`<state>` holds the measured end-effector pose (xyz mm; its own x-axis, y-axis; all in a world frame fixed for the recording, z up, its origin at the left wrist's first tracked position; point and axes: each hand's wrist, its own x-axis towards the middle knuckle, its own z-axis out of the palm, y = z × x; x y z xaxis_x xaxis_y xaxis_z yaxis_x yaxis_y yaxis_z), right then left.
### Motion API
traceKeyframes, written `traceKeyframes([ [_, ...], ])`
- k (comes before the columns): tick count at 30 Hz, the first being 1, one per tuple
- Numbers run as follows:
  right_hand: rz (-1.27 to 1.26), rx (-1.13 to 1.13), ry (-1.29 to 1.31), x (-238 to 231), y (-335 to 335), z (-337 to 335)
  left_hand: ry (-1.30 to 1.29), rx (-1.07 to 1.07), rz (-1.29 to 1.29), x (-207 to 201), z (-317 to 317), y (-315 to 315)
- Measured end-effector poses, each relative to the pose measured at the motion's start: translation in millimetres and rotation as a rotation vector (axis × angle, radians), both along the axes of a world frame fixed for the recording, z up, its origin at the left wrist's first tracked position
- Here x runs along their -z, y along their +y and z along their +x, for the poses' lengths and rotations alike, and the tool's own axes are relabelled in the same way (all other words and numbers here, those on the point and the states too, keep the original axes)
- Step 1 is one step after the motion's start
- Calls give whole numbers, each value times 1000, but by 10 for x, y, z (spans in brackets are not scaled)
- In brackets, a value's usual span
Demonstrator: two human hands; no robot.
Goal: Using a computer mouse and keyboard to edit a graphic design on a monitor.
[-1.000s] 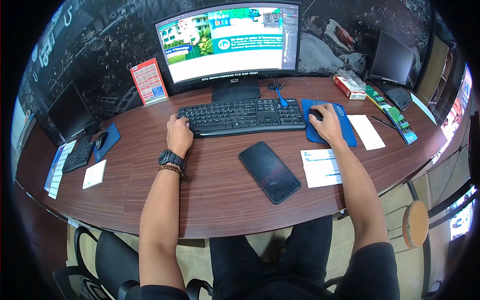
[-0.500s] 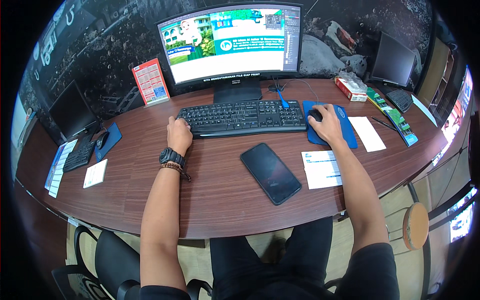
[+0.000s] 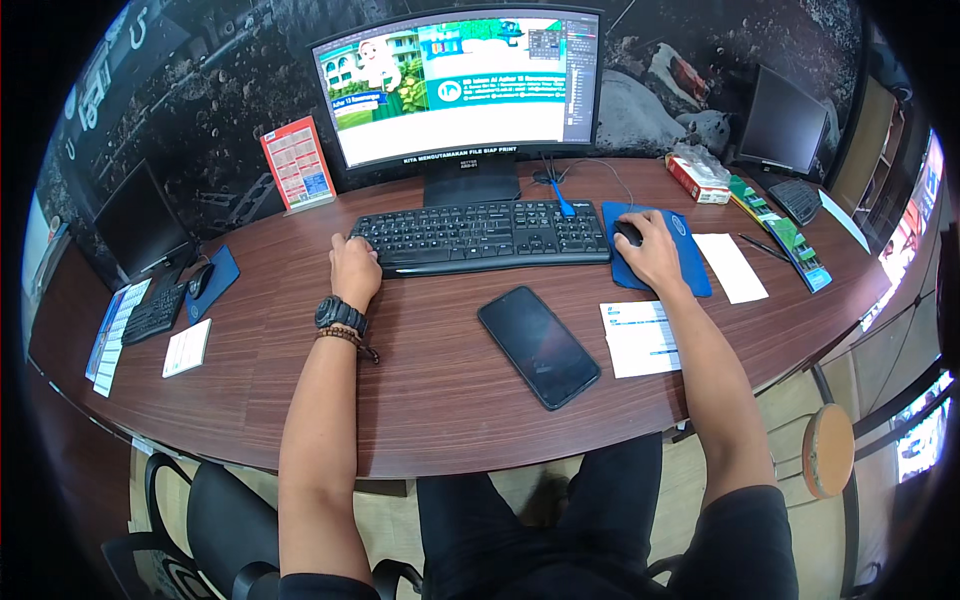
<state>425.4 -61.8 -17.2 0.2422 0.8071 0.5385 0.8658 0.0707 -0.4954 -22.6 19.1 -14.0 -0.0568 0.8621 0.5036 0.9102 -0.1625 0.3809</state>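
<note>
Wood-grain worktop (image 3: 430, 420), head view; keyboard (image 3: 480, 236) as landmark. Your left grip (image 3: 355, 268) sits at its left end, fingers curled; cannot tell how far it is closed. Right of the keyboard, your right grip (image 3: 652, 252) is cupped around the black mouse (image 3: 628, 233), on a blue mat (image 3: 697, 272). Phone (image 3: 538, 347) lies on the keyboard's near side; monitor (image 3: 455, 90) behind it.

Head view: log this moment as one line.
left hand: at left end of center keyboard | right hand: over black mouse, blue pad beneath | phone: flat on desk
</note>
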Motion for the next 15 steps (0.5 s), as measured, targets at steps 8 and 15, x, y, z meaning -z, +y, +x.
traceKeyframes([
  [8, -8, 5, -1, -8, -9, -14, -25, -6, 33, 23, -5, 4],
  [15, 5, -7, -14, -12, -9, -26, 2, -13, 12, 30, -35, 9],
])
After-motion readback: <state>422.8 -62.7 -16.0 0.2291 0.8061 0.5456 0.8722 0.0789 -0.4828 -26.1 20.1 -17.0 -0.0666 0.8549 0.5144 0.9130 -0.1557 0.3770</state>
